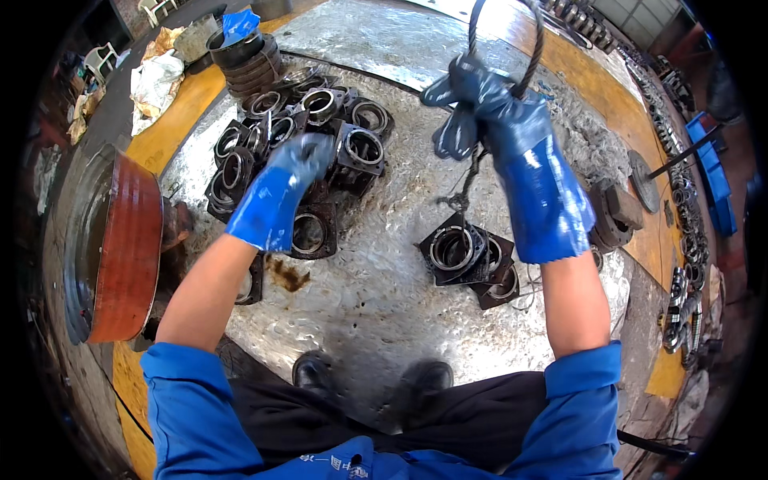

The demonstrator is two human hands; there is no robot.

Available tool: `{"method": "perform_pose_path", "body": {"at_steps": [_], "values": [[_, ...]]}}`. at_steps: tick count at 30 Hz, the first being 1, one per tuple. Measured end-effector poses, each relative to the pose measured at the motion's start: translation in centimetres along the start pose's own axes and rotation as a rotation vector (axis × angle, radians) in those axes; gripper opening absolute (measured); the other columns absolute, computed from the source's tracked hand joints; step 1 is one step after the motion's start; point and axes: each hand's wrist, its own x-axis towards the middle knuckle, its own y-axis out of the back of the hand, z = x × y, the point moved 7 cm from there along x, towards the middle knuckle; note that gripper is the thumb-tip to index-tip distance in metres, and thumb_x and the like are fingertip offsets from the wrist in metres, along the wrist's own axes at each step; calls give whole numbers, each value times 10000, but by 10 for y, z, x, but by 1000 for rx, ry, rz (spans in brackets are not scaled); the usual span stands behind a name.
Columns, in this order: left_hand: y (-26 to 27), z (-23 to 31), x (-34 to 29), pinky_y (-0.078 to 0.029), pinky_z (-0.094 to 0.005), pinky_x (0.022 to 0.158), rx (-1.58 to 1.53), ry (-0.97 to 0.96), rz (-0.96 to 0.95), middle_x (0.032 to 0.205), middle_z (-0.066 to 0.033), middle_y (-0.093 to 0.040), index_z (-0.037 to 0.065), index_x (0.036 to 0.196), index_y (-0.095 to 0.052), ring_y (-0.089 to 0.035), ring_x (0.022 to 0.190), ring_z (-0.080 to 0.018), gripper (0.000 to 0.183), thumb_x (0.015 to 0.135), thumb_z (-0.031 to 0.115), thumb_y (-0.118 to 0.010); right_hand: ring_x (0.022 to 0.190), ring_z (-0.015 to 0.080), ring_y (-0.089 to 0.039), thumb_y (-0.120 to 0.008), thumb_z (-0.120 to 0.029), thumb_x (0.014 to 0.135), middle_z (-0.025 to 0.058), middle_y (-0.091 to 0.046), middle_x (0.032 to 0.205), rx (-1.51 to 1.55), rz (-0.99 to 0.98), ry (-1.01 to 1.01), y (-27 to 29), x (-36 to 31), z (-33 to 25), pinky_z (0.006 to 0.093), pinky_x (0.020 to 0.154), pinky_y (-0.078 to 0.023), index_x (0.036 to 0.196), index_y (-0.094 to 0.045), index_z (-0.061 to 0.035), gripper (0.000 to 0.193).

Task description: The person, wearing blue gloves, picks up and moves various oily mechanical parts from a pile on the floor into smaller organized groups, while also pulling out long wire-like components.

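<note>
My right hand [496, 112], in a blue rubber glove, is closed around a dark wire rope [534, 50]. The rope loops up out of view above the hand. Below it, a thinner twisted length [464, 188] hangs to a few square-flanged metal rings [454, 250] clustered on the metal plate. My left hand [308, 156], gloved alike, is over a pile of similar greasy flanged rings [320, 104]. Motion smears its fingers, so their grip does not show. Close to it are a flanged ring [364, 146] on its right and another [309, 232] below.
A large rust-red drum-like ring [128, 248] stands at the left. Stacked dark rings [250, 68] rise behind the pile. At the right are a dark metal block [620, 210], a blue tray [712, 176] and rows of metal parts [690, 240]. My shoes stand on the worn metal plate [360, 320].
</note>
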Motion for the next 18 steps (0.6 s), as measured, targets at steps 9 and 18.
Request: {"method": "perform_pose_path", "body": {"at_steps": [9,18], "values": [[-96,-170,-101,-512,-456,548,915,91,-250,687,-141,-698,91,682,-724,-689,625,-315,297,832,347,-736,1013,272,-629,-611,-130,963,137,-611,1109,-59,22,61,-18,16,6,397,898,-538,1133,-597,-64,183],[-94,-185,-99,-515,-485,938,633,683,-170,1174,-256,-686,-5,1139,-698,-657,1074,-429,573,899,514,-654,917,281,-656,-611,-161,960,142,-646,976,-170,-15,129,-32,28,1,386,848,-546,1011,-632,-55,120]]}}
